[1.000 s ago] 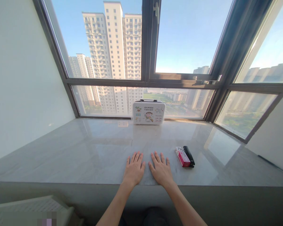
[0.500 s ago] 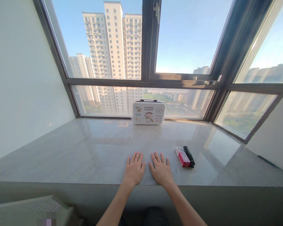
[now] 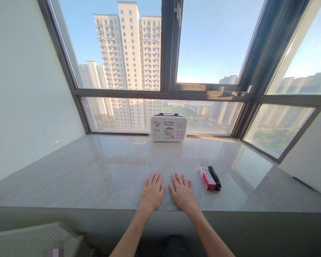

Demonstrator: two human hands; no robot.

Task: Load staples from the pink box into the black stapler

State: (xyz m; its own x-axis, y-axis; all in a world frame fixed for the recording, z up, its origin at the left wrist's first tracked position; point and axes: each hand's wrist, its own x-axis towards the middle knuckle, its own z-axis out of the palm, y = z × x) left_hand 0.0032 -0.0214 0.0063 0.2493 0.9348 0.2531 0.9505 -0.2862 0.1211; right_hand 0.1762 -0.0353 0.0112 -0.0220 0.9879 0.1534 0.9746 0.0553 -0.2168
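Note:
My left hand and my right hand lie flat, palms down, side by side on the grey marble windowsill near its front edge. Fingers are stretched out and both hands hold nothing. Just right of my right hand lie a small pink box and a black oblong object, touching each other. A white tin case with cartoon pictures and a handle stands upright at the back, against the window.
A large window with dark frames closes the back and right side. A white wall bounds the left. A white slatted object sits low at the bottom left, below the sill.

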